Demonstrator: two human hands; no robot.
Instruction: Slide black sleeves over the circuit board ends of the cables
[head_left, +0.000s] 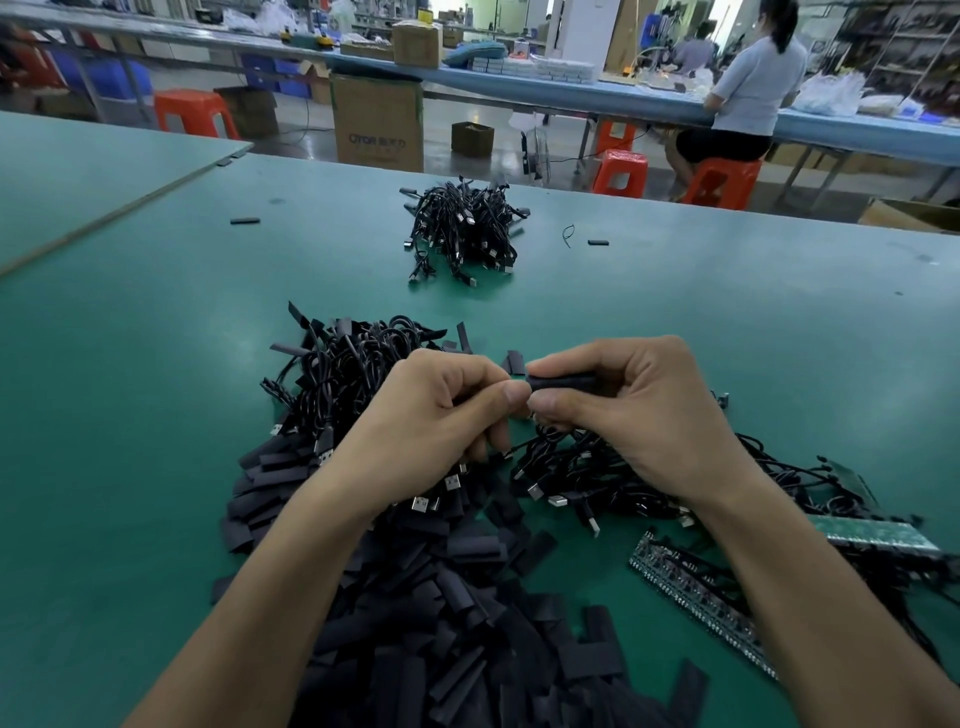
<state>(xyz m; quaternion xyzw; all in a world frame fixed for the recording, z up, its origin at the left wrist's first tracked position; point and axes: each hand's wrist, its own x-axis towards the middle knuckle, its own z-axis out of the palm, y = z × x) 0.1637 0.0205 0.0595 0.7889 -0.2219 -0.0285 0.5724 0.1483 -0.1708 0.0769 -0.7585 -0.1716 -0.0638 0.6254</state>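
Nearest on the table (156, 364), a heap of sleeves (441, 597), with one cable tangle (343, 374) just behind it to the left and a second tangle (597, 478) to the right, circuit board strips (691, 587) right of the heap, and well behind, at centre, a separate cable pile (462, 228) flanked by stray sleeves (244, 221).

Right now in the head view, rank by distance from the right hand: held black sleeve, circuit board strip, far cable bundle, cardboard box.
1. Black sleeve: pinched in the right hand.
2. Circuit board strip: on the table, near right.
3. Far cable bundle: mid-table, ahead.
4. Cardboard box: beyond the table's far edge.
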